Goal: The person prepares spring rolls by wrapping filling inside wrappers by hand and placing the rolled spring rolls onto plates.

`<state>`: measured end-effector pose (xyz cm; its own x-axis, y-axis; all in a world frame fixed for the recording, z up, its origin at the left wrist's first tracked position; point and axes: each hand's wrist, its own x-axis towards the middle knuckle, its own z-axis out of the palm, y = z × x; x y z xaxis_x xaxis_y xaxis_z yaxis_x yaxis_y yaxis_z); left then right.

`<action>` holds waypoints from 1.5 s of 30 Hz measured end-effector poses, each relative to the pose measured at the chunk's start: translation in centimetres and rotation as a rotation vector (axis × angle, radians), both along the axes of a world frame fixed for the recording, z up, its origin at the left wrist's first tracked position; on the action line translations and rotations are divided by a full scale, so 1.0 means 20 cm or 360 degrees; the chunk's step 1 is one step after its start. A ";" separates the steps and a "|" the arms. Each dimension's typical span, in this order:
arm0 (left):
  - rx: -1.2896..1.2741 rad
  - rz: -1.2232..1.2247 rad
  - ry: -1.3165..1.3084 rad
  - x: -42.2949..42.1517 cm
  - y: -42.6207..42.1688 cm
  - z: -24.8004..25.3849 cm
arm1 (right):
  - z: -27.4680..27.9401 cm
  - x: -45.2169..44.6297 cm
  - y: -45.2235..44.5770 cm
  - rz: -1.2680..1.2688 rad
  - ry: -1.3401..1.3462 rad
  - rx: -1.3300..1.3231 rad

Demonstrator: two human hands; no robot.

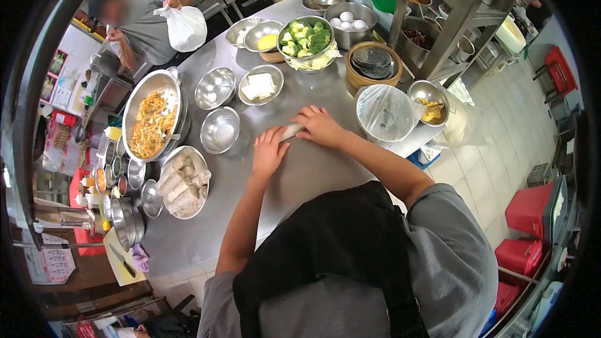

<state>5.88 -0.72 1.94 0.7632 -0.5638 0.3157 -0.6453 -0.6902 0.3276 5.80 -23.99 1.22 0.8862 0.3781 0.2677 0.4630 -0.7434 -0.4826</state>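
Note:
A pale, uncooked spring roll (291, 131) lies on the steel table (300, 181) in front of me. My left hand (269, 148) has its fingers closed over the roll's left end. On the right end, my right hand (320, 126) presses down with its fingers curled round it. Several finished rolls (184, 183) are stacked in a white bowl on the left. Behind them is a large bowl of shredded filling (150, 119) with a utensil in it. To the right, a round white tub (385, 112) has clear plastic inside; its contents are hidden.
Small steel bowls (220, 130) stand left of my hands, one with white blocks (259, 86). Farther back are broccoli (305, 39), eggs (347, 22) and a bamboo steamer (374, 66). A knife (122, 260) lies front left. Another person carries a white bag (186, 28).

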 end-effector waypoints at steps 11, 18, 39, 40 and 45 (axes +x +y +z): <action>-0.0093 -0.0054 0.0462 0.15 0.09 -0.01 | -0.07 0.12 0.01 0.0184 0.0248 -0.0016; 0.0071 -0.0123 0.0323 -0.01 0.07 0.12 | -0.03 0.03 -0.07 0.0277 0.0354 0.0228; 0.0305 -0.0082 0.0404 0.17 -0.12 0.05 | -0.09 -0.19 -0.06 -0.0436 -0.0079 0.0493; 0.0314 -0.0089 0.0393 0.17 -0.12 0.04 | -0.09 -0.19 -0.05 -0.0428 -0.0063 0.0476; 0.0234 -0.0006 0.0289 0.13 -0.13 0.06 | -0.08 -0.21 -0.04 -0.0427 -0.0040 0.0463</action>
<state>8.41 -3.26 3.07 0.7978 -0.5965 0.0875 -0.5875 -0.7368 0.3345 1.54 -24.70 -0.38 0.9350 0.0391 0.3524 0.2852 -0.6734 -0.6820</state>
